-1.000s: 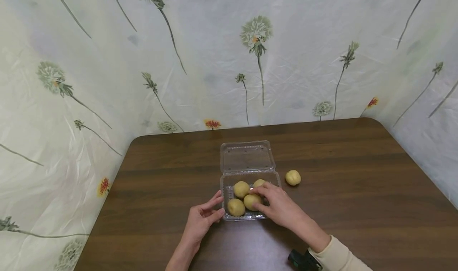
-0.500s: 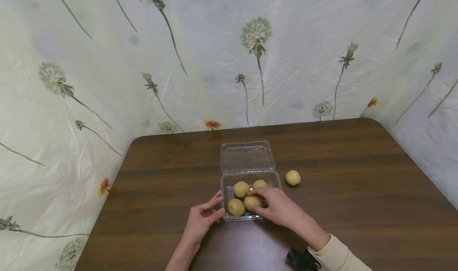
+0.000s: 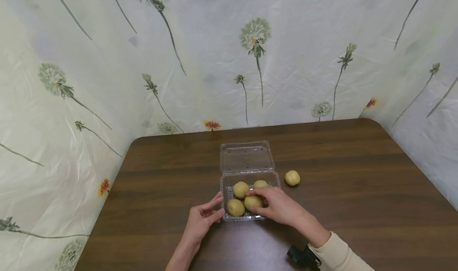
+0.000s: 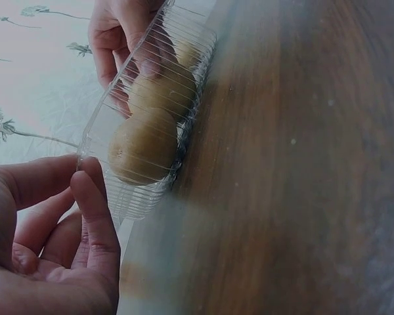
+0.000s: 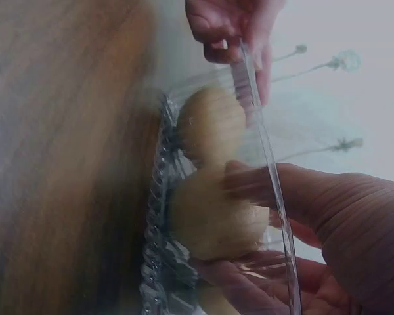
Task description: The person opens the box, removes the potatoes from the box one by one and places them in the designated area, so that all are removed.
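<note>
A clear plastic clamshell container (image 3: 228, 194) lies with its lid folded back, holding several round yellow potatoes. At its left rim, my left hand (image 3: 202, 222) pinches the edge between thumb and finger, as the left wrist view also shows. My right hand (image 3: 280, 207) reaches over the right side, thumb and fingers around the front right potato (image 3: 253, 203), which sits in the container. The front left potato (image 3: 236, 207) and back left potato (image 3: 241, 189) lie beside it. Right-hand fingers partly cover the back right potato (image 3: 260, 184).
One loose potato (image 3: 292, 178) sits on the brown wooden table (image 3: 343, 175), right of the container. The open lid (image 3: 246, 157) lies toward the back. A flower-printed sheet (image 3: 200, 56) hangs behind the table. A black device (image 3: 302, 257) is at my right wrist.
My right fingers have settled slightly lower around the front right potato, showing more of the back right one. My left hand keeps its place on the rim.
</note>
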`<act>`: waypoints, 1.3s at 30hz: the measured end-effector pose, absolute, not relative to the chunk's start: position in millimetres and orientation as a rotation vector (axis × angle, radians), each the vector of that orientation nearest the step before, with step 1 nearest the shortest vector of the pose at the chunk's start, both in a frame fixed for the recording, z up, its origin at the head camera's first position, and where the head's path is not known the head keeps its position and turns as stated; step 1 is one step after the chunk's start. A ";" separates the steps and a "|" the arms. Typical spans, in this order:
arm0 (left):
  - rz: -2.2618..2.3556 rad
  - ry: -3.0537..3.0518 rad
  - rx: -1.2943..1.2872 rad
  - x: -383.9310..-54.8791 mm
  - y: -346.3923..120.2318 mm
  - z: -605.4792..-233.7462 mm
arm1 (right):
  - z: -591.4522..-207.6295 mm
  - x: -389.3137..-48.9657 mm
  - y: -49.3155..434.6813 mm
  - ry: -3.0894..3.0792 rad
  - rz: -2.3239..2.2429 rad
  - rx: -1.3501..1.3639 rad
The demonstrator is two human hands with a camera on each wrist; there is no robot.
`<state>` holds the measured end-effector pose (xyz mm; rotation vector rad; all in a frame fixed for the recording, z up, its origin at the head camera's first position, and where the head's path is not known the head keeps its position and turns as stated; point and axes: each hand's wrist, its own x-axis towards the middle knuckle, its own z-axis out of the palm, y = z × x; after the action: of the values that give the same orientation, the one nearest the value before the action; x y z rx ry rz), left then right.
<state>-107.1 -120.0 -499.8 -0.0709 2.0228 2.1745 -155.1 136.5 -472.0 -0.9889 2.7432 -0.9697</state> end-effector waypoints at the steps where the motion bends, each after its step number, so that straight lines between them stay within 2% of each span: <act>1: 2.175 2.022 -0.070 -107.0 -120.1 -500.0 | -472.3 -156.1 137.3 2.731 -0.974 -0.996; 21: 2.196 1.994 -0.068 -107.3 -120.0 -502.1 | -475.4 -154.5 140.8 2.673 -1.185 -0.964; 39: 2.198 1.999 -0.068 -107.5 -120.8 -501.0 | -472.7 -148.8 147.4 2.470 -1.594 -0.751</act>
<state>-107.5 -120.8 -501.0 -0.0681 1.9995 2.1983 -148.8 147.4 -472.7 -0.7512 2.4701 -1.5939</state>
